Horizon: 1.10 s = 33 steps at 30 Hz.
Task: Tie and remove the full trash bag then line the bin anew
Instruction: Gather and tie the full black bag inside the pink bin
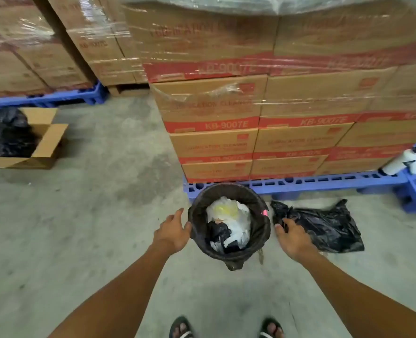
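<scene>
1. A small round bin lined with a dark plastic trash bag [228, 223] stands on the grey concrete floor [92, 228], just in front of a blue plastic pallet [299, 185].
2. The bag is full of crumpled white, yellow and black plastic waste [228, 225], and its edge is folded over the bin's rim.
3. The left hand [174, 231] is spread, fingers loose, its thumb at the left side of the rim; it grips nothing.
4. The right hand [293, 240] is also spread and grips nothing; it sits just right of the bin, with its fingertips over the near edge of a loose, crumpled black plastic bag [324, 228] lying flat on the floor.
5. Whether those fingertips touch that bag cannot be told.
6. Shrink-wrapped brown cardboard cartons with red bands [275, 118] are stacked on the pallet.
7. Far left, an open cardboard box [48, 142] holds black bags.
8. Sandalled feet [181, 328] show at the bottom edge.
</scene>
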{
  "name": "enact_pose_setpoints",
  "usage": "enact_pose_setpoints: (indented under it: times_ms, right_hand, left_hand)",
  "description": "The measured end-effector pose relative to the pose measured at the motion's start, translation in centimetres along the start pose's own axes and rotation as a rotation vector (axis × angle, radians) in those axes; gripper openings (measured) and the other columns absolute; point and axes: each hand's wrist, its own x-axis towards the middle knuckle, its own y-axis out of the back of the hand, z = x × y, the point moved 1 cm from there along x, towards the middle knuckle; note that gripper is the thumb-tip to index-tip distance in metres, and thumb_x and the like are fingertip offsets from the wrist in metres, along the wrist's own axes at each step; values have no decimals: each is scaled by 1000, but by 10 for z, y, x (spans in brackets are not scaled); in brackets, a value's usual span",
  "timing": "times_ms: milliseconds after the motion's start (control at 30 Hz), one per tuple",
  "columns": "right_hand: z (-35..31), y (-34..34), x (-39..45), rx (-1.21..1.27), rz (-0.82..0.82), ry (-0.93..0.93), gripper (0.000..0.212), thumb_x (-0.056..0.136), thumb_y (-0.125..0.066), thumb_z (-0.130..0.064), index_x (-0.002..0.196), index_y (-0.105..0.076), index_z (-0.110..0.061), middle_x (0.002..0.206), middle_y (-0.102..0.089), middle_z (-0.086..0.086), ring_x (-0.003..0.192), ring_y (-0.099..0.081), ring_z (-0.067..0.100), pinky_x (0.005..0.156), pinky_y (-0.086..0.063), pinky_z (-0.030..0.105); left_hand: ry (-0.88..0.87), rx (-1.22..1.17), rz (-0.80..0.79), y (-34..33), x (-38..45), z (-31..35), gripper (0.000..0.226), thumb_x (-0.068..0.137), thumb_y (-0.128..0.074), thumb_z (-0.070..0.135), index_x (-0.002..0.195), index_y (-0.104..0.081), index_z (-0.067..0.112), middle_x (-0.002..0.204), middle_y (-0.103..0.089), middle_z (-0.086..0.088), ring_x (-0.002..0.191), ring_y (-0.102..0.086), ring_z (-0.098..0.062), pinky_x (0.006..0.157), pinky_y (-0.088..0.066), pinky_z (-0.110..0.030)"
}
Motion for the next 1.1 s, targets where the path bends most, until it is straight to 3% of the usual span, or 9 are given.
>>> enact_pose_setpoints:
  times_ms: [267,400,467,533,600,700,833,967,1100]
  right_hand:
    - [39,-105,151,189,141,7,60,95,-26,-58,141,-40,-23,144,-46,19,129,-43,41,108,-34,54]
    - [51,-130,212,513,212,-8,56,101,-25,-48,141,-43,-14,146,-45,17,132,-42,37,109,-30,45]
    - [63,-140,236,767,84,-124,60,99,-24,-55,136,-49,-15,134,-54,14,124,-47,36,106,-33,49]
    - [79,-152,253,900,-85,-222,67,93,-26,-66,120,-60,-16,118,-62,12,113,-54,35,97,-42,54]
    - [89,-162,269,994,-206,-173,64,91,-35,-66,108,-68,-15,116,-68,13,108,-60,34,83,-50,51]
    - [89,-167,277,1036,-284,-7,45,93,-52,-43,98,-76,-6,107,-73,18,91,-72,34,74,-57,46]
    - [85,-152,280,1115,-144,25,26,94,-55,-23,105,-69,-5,110,-71,17,87,-69,30,69,-57,43]
    - [71,-128,263,1064,29,78,17,94,-57,-21,88,-66,-8,70,-73,12,62,-67,26,58,-55,36]
    - [47,-122,242,876,188,157,16,93,-59,-11,98,-65,2,88,-68,19,68,-64,30,63,-53,36]
  left_hand:
    - [-67,-11,166,-114,137,-87,52,99,-33,31,149,-22,35,153,-37,-7,134,-42,-32,107,-39,-47]
    - [-69,18,147,-157,197,-124,54,97,-33,47,149,-20,40,152,-39,-7,138,-39,-31,111,-35,-50]
    - [-56,-19,107,-174,220,-133,57,94,-32,55,148,-24,38,147,-48,-8,134,-45,-32,110,-37,-49]
    - [-51,-126,51,-184,233,-133,50,95,-40,45,140,-45,26,131,-63,-10,118,-60,-29,100,-47,-39]
    - [-43,-309,-55,-190,243,-132,30,93,-47,23,113,-67,13,100,-73,-9,86,-71,-20,79,-55,-29]
    - [-77,-508,-102,-190,253,-138,24,93,-47,19,90,-69,9,75,-70,-4,63,-66,-16,72,-55,-34]
    - [-126,-739,-23,-176,256,-137,27,98,-47,26,74,-50,16,61,-46,-1,42,-52,-10,58,-54,-30]
    - [-215,-761,9,-154,240,-125,24,101,-41,24,84,-55,15,54,-38,2,42,-45,-12,50,-46,-25]
    - [-282,-723,102,-148,224,-102,27,102,-37,20,82,-53,9,43,-36,3,34,-41,-13,49,-44,-28]
